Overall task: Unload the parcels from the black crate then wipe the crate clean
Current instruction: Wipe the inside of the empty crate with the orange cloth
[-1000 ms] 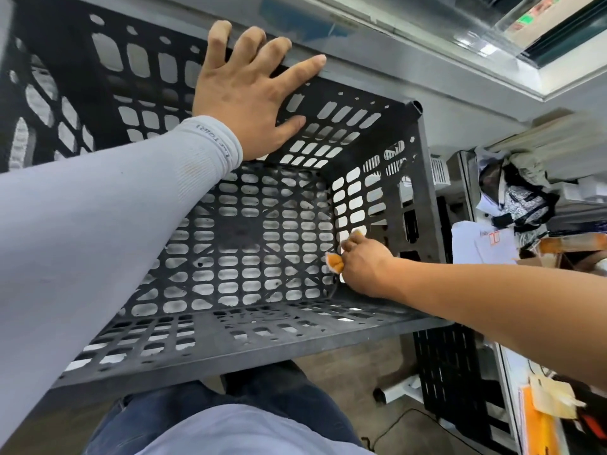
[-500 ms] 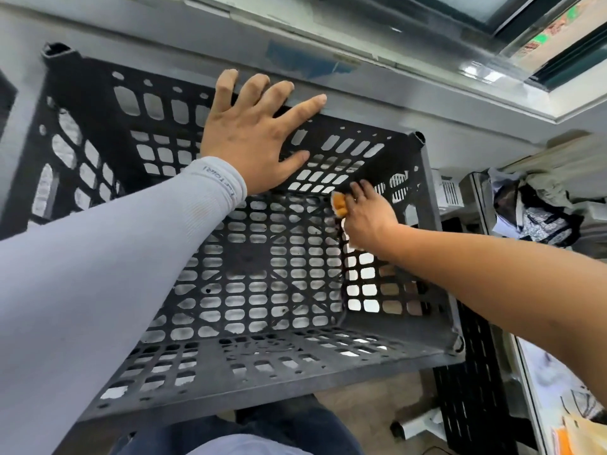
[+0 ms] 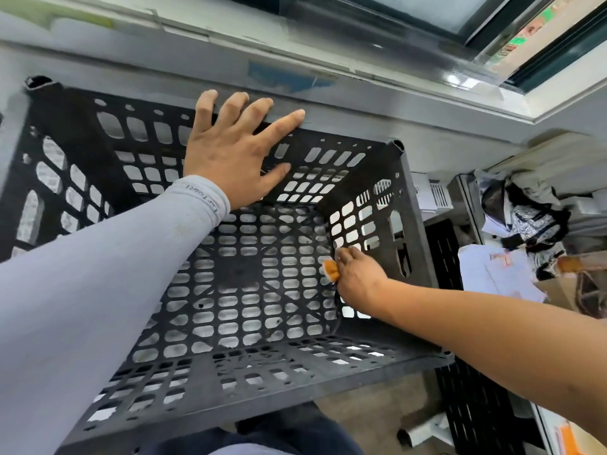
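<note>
Left hand spread flat on black crate far rim, steadying; right hand pinching orange cloth, scrubbing inner right wall. No parcels inside.

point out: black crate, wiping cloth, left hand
black crate [image 3: 399, 195]: head view, right wall near far corner.
wiping cloth [image 3: 330, 270]: head view, orange part beside the right hand.
left hand [image 3: 230, 152]: head view, back of hand.

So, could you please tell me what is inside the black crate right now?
No parcels: only the right hand holding an orange cloth inside the black crate. The sleeved left arm hides part of the inside.
</note>
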Tool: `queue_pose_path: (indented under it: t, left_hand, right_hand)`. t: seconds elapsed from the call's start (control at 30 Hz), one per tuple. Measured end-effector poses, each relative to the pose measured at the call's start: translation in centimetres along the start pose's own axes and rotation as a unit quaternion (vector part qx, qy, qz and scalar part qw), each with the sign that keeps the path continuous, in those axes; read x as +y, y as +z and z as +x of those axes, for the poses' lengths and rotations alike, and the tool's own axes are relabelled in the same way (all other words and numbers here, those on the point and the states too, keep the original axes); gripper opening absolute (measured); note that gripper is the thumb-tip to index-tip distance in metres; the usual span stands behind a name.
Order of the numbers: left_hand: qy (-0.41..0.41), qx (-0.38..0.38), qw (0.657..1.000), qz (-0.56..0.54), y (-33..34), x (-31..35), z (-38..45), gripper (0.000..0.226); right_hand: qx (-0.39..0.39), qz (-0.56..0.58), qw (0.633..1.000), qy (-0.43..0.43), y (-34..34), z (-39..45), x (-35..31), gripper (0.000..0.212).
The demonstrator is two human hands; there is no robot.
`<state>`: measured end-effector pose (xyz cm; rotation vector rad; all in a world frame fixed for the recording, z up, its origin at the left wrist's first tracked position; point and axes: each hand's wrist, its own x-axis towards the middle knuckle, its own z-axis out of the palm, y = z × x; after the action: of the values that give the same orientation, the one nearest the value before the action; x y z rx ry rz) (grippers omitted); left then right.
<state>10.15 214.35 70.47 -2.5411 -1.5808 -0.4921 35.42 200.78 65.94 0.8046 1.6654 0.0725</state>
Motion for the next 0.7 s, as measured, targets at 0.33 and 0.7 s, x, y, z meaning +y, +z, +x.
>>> queue_pose_path:
  t: [0.33, 0.7]
  left_hand:
    - [-0.002, 0.003, 1.0, -0.005, 0.0, -0.1, 0.0, 0.074]
    - [-0.003, -0.003, 1.0, -0.003, -0.1, 0.0, 0.1, 0.074]
  right_hand:
    - [-0.078, 0.012, 0.992, -0.102, -0.1, -3.9, -2.0, 0.057]
    - [0.053, -0.053, 0.991, 0.106, -4.6, 0.0, 7.4, 0.057]
